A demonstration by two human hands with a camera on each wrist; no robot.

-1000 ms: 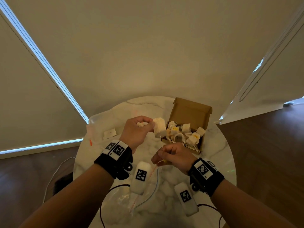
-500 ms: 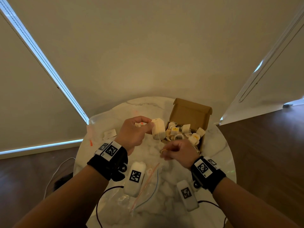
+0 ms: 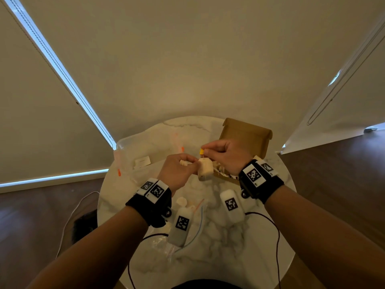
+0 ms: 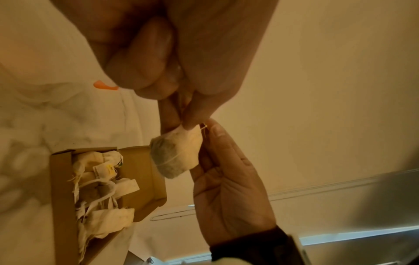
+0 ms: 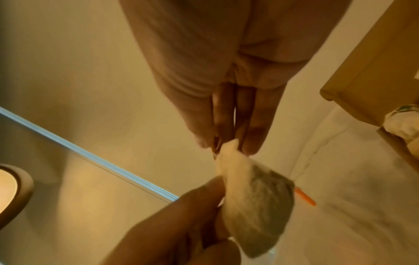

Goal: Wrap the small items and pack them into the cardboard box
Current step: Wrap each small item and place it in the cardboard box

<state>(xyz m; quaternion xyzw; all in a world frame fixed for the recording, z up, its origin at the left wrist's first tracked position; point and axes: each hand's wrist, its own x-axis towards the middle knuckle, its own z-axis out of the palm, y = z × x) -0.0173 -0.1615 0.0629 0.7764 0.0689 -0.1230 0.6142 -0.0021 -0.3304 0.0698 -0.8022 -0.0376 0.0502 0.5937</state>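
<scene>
A pale tea bag [image 3: 205, 170] [image 4: 176, 154] [image 5: 256, 206] hangs above the round marble table [image 3: 208, 257], with a thin string running round it. My left hand [image 3: 194, 163] [image 4: 184, 123] pinches its top corner from the left. My right hand [image 3: 205, 152] [image 5: 229, 147] is just above it and pinches the string by its yellow tag [image 3: 201, 151]. Behind my right hand stands the open cardboard box [image 3: 245, 136] [image 4: 63, 179]. Several tea bags [image 4: 102, 188] with strings lie inside it.
Clear zip bags [image 3: 145, 147] with orange sliders lie at the table's back left, beside a small white card [image 3: 142, 162]. Another zip bag [image 3: 195, 226] and loose pale bits [image 3: 180, 200] lie under my wrists. Cables hang off the near edge.
My right hand has risen from below the tea bag to just above it, carrying the tag and string. My left hand has kept its hold, and the bag has tilted.
</scene>
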